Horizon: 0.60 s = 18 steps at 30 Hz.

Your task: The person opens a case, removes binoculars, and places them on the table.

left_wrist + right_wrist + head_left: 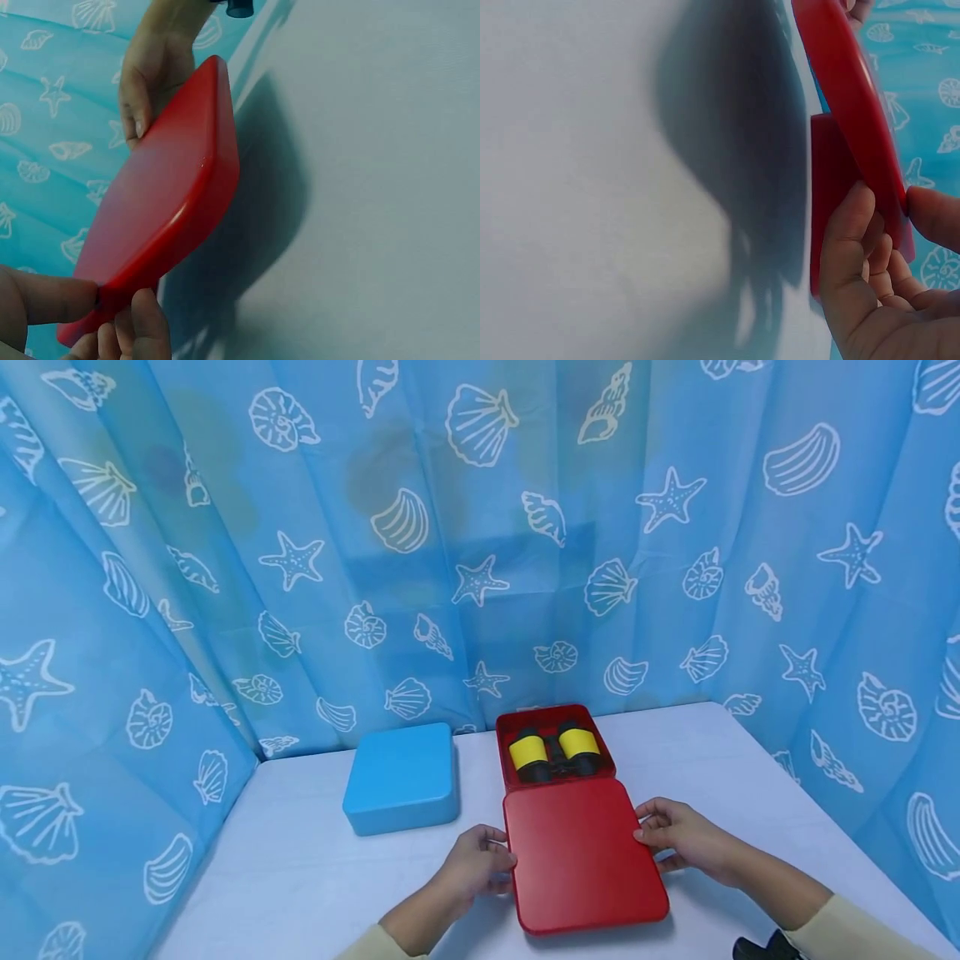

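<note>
Pinches red lid above table at opposite edges with curled fingers of left hand and right hand.

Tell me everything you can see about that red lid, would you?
The red lid is a plain, slightly glossy rounded square with a shallow rim; whether metal or plastic, I can't tell. It is held above the white table, broad face up, on the near side of the open red box. The left hand and right hand grip its opposite sides.
</note>
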{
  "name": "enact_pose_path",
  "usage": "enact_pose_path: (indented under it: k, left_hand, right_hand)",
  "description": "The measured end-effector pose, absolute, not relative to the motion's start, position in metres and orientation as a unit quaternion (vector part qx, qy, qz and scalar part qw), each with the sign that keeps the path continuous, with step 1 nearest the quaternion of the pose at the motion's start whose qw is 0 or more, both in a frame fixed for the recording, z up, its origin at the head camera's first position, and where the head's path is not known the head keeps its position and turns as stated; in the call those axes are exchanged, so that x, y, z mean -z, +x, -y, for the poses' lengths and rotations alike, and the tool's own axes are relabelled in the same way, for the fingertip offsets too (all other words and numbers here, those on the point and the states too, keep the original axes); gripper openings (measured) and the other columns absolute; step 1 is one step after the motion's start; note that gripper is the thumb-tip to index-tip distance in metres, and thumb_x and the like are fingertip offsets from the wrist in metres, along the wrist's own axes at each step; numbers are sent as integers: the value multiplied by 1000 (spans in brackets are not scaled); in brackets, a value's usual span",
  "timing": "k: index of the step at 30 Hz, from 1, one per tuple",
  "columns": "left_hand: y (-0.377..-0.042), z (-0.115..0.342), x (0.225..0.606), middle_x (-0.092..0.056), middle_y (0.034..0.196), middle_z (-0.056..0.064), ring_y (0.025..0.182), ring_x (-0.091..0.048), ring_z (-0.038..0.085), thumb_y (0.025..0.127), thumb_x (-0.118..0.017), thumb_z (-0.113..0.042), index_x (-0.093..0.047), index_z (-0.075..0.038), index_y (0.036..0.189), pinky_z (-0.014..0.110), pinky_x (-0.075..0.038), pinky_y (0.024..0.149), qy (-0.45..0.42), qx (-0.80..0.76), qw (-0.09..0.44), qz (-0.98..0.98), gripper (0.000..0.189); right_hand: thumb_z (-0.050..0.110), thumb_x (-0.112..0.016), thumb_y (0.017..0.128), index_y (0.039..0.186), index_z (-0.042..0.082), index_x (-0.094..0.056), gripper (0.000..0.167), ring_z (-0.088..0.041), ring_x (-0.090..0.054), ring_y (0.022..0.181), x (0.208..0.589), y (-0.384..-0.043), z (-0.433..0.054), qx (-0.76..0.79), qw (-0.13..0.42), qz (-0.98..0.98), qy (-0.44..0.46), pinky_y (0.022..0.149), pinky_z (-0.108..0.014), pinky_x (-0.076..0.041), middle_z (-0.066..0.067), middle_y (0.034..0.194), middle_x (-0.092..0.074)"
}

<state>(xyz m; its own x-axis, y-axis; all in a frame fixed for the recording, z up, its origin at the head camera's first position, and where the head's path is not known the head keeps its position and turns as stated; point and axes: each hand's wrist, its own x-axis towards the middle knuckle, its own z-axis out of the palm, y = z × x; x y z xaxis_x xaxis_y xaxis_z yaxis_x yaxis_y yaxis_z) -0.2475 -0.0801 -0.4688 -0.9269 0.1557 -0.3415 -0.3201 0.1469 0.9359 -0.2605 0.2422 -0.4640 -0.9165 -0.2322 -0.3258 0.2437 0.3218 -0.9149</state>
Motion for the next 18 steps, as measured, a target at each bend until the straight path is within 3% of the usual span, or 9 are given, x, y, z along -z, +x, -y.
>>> enact_pose_path:
  k: [18]
  left_hand:
    - [-228, 79, 483, -62, 89, 11, 76, -65, 22, 85, -70, 1, -57, -2, 108, 36, -58, 66, -48, -630, 212, -746, 27]
  right_hand:
    - [15, -79, 81, 127, -4, -40, 63, -29, -59, 95, 477, -236, -249, 587, 238, -774, 3, 77, -43, -57, -15, 106, -56]
